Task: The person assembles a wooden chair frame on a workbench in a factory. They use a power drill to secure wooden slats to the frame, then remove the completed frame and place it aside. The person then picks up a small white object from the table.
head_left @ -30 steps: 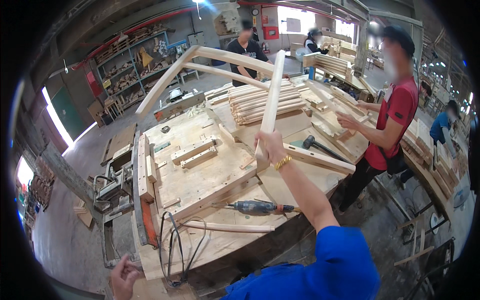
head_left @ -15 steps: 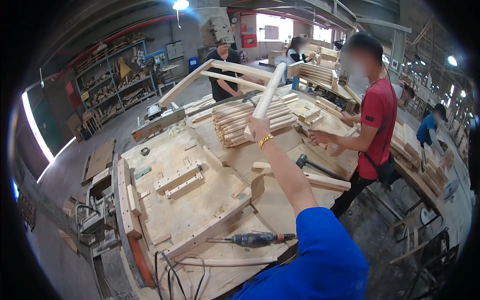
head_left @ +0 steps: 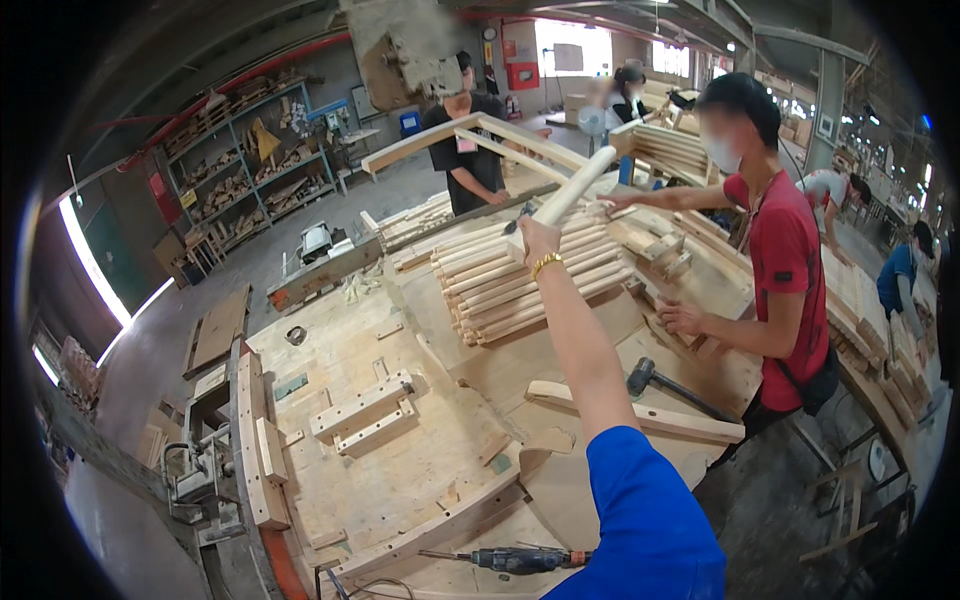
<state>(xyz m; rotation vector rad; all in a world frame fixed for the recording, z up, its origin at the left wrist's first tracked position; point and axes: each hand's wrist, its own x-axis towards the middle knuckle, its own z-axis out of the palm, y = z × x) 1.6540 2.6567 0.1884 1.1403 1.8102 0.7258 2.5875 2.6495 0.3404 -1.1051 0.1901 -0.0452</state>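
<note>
Reading the clock around my right hand (head_left: 540,240) as it shows in the head view, I have its fingers closed on the near end of a pale wooden frame (head_left: 575,188). The thick leg runs away toward one o'clock, and the crosspieces swing back so the far leg ends at ten. I hold it by one end with a straight arm, which I judge keeps the whole span high over the pile of wooden rods (head_left: 485,290) lying beneath; whether the frame brushes them I cannot tell. My left hand is out of view, so I cannot tell what it grips.

The rods lie side by side in layers, probably so the pile stays compact on the worktop (head_left: 410,480). Between seven and eight o'clock sit two drilled blocks (head_left: 365,410), parallel and close, perhaps fixed there as a locating stop. At five o'clock a black mallet (head_left: 642,377) rests by a curved wooden piece (head_left: 690,424), its handle outward, which looks handy for grabbing. A power tool (head_left: 520,560) lies lengthwise at six, by the near edge, likely for easy reach. A co-worker in red (head_left: 790,240) stands at three, another in black (head_left: 465,150) at eleven, beyond the frame.
</note>
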